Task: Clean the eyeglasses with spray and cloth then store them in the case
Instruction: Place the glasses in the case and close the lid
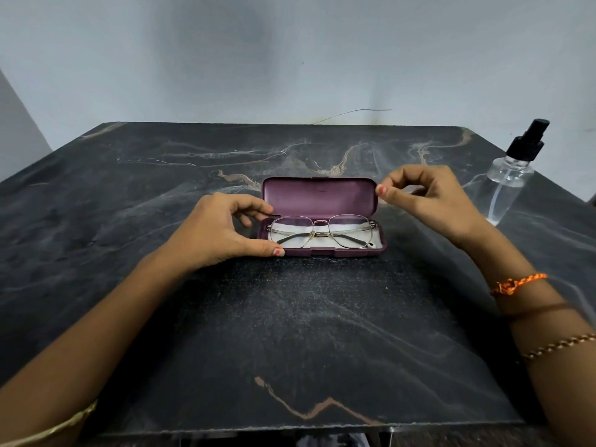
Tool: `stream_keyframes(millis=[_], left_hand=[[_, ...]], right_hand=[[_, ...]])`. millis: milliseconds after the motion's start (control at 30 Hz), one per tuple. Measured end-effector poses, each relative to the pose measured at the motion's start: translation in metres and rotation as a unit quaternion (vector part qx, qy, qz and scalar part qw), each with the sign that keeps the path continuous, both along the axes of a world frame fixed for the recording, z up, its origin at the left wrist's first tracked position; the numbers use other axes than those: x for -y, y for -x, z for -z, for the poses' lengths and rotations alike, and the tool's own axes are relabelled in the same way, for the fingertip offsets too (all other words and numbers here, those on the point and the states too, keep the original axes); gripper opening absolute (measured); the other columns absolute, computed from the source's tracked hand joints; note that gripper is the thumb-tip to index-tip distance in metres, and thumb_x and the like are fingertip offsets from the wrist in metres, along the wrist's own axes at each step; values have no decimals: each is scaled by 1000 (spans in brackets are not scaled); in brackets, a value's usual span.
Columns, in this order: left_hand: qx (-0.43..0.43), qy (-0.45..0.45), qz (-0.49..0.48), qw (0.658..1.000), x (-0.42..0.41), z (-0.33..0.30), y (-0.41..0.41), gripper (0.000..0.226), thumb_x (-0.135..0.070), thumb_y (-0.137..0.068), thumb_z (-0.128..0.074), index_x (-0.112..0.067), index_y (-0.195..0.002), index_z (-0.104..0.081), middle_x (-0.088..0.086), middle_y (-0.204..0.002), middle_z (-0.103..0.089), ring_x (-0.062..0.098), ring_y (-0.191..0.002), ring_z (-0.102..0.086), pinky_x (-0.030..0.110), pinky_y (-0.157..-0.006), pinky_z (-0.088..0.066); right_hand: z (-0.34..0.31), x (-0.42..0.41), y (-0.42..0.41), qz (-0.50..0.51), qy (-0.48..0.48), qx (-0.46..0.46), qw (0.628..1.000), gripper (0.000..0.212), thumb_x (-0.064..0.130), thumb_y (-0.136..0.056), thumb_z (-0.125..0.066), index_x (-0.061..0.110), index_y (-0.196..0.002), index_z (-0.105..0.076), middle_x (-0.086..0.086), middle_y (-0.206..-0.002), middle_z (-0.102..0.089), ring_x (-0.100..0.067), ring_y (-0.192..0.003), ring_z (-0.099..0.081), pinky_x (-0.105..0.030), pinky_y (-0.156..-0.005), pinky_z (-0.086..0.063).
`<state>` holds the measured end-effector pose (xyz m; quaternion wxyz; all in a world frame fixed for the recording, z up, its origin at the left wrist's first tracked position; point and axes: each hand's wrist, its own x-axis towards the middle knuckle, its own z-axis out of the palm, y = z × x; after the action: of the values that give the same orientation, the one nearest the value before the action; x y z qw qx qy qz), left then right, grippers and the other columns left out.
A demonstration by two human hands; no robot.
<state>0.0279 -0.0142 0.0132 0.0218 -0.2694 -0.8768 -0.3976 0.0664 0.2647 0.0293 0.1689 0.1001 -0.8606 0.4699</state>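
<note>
On the dark marble table (129,195), your left hand (222,230) grips the left end of the purple case (325,251), thumb at the front edge and fingers curled round the back corner. Moving right, the eyeglasses (322,230) lie folded inside the tray on a white cloth (348,241). Your right hand (429,195) pinches the right corner of the raised lid (319,196). If you close from one corner only, I think the lid may twist and pinch a lens or a fold of cloth at the rim. Whether the frame sits fully below the rim I cannot tell. Far right, the spray bottle (508,175) stands near the table edge; a wide elbow movement could knock it off.
</note>
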Motion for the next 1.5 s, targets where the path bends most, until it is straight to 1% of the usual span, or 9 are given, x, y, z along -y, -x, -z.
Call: stream_keyframes(millis=[200,367,467,533,867,1067,1267,1367,1500], left_hand=[[-40,-3,-19,999,-2,2,-3,51,-27,-53,-85,-23,-99,-64,-12,-88,-63,-3,-78,-55,2,-67,-41],[-52,3,-25,998,2,2,-1,57,-28,-54,-84,-23,-106,-61,-13,-89,-61,-6,-79,-53,2,-66,-42],[-56,-1,-27,998,4,3,1,64,-28,-55,-84,-23,-113,-57,-7,-93,-63,2,-80,-53,9,-64,-43],[-51,-2,-25,998,4,4,3,72,-30,-56,-83,-25,-120,-50,-4,-95,-64,8,-82,-55,15,-69,-43],[2,-3,-36,999,3,6,7,121,-57,-42,-69,-24,-141,-7,-11,-90,-63,4,-82,-56,11,-70,-37],[-17,20,-18,999,5,5,6,108,-59,-47,-65,-32,-139,-17,-6,-95,-61,1,-84,-55,12,-71,-39],[-91,50,-14,994,6,6,6,62,-41,-68,-76,-32,-123,-49,-10,-97,-62,18,-88,-58,42,-85,-49],[-136,70,-12,988,5,5,6,55,-47,-67,-63,-27,-118,-56,-6,-114,-62,17,-102,-56,37,-81,-49],[-184,65,35,980,4,4,6,64,-33,-66,-79,-14,-122,-55,4,-124,-57,14,-117,-47,33,-97,-40]], right_hand=[[6,-1,2,7,-87,72,994,106,52,-41,-72,22,-135,-34,1,-129,-42,-13,-106,-49,-21,-84,-41],[13,11,4,-47,-78,93,991,126,42,-41,-77,19,-145,-11,0,-143,-29,-9,-114,-46,-19,-94,-37],[17,16,5,-75,-68,92,991,126,38,-42,-80,20,-145,-10,7,-135,-31,5,-105,-48,3,-82,-37],[18,17,6,-80,-68,85,991,126,35,-42,-82,21,-145,-10,7,-132,-31,0,-108,-48,6,-80,-36],[18,21,5,-72,-52,7,996,81,14,-48,-87,24,-110,-36,10,-108,-47,-2,-96,-55,-8,-80,-46],[16,22,1,-59,-105,-28,992,61,15,-54,-86,17,-97,-43,0,-102,-51,-7,-92,-53,-11,-69,-46],[14,28,-2,-51,-211,-56,975,43,24,-63,-81,17,-101,-63,-5,-105,-59,-20,-95,-57,-38,-79,-49],[14,28,-2,-40,-230,-64,970,46,29,-64,-80,17,-105,-63,-4,-106,-60,-21,-95,-57,-43,-79,-49],[14,28,-2,-44,-252,-79,963,52,30,-62,-81,16,-109,-62,-5,-110,-60,-22,-101,-56,-46,-85,-48]])
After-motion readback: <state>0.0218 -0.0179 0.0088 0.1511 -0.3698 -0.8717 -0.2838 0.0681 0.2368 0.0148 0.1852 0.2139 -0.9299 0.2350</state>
